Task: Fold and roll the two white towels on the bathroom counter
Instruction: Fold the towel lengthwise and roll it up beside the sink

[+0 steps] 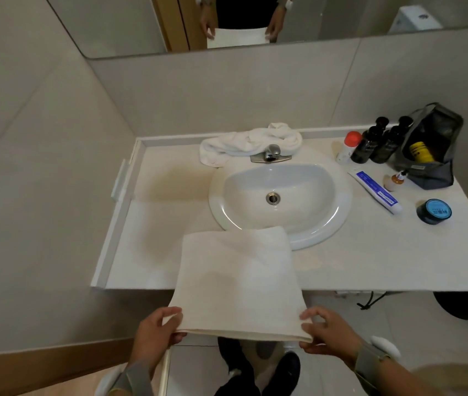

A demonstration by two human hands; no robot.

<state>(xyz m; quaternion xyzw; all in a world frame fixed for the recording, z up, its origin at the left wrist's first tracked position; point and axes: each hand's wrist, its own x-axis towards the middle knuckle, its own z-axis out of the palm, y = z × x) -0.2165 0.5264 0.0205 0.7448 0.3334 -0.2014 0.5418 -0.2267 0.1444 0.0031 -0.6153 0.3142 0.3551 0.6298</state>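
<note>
A folded white towel (237, 278) lies flat, its far end on the counter (370, 258) at the sink's front rim and its near end held out past the counter edge. My left hand (157, 331) pinches the near left corner. My right hand (325, 332) pinches the near right corner. A second white towel (248, 142) sits crumpled behind the faucet (271, 154) against the back wall.
The oval sink (280, 201) fills the counter's middle. At the right stand two dark bottles (378, 145), a red-capped bottle (347, 148), a grey toiletry bag (430, 147), a toothpaste tube (377, 191), a small bottle (394, 181) and a blue-lidded jar (434, 211). A mirror (255, 21) hangs above.
</note>
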